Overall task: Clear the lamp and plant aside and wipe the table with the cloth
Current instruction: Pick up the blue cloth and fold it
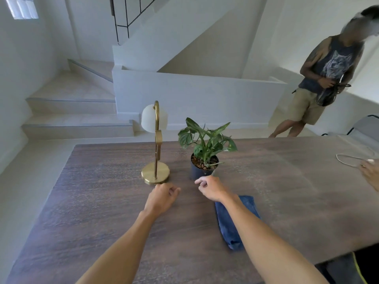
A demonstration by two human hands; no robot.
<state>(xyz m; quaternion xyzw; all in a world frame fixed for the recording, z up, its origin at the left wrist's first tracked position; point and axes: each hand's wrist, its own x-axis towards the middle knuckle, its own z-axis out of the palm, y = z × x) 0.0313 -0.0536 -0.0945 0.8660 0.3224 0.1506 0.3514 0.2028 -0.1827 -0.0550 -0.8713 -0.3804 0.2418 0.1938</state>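
A brass lamp (155,173) with a white globe shade stands on the brown wooden table (92,201). Right of it is a green plant in a dark pot (202,168). A folded blue cloth (230,226) lies on the table nearer me, partly under my right forearm. My left hand (162,196) hovers just in front of the lamp's round base, fingers loosely curled, holding nothing. My right hand (211,188) hovers just in front of the pot, fingers loosely curled and empty.
A white cable (346,159) lies at the table's right side, near another person's hand (371,174) at the frame edge. A person (320,83) stands beyond the table's far right. Stairs and a low white wall lie behind the table.
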